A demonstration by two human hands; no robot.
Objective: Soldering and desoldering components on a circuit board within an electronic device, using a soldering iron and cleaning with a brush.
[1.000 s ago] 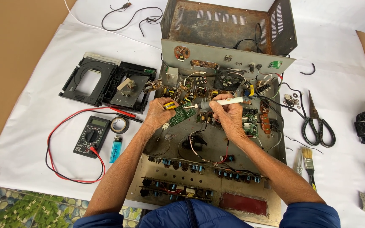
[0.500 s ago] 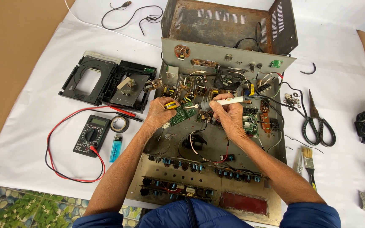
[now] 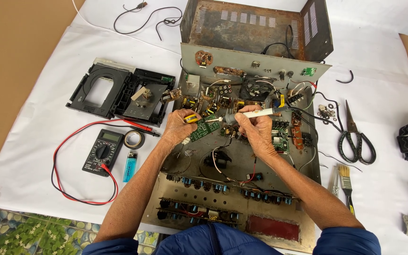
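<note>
An opened metal amplifier chassis (image 3: 242, 165) full of boards and wires lies in front of me. My left hand (image 3: 178, 127) grips a small green circuit board (image 3: 204, 131) together with a yellow-handled tool (image 3: 192, 118). My right hand (image 3: 256, 130) holds a soldering iron (image 3: 260, 113) with a white handle, its tip pointing left at the top edge of the green board. Both hands hover over the middle of the chassis.
A rusty metal cover (image 3: 256, 26) stands behind the chassis. On the white sheet to the left lie a black disc tray (image 3: 119, 92), a multimeter (image 3: 101, 152) with red and black leads, a tape roll (image 3: 133, 139) and a blue lighter (image 3: 129, 166). Scissors (image 3: 355, 137) and a brush (image 3: 346, 182) lie right.
</note>
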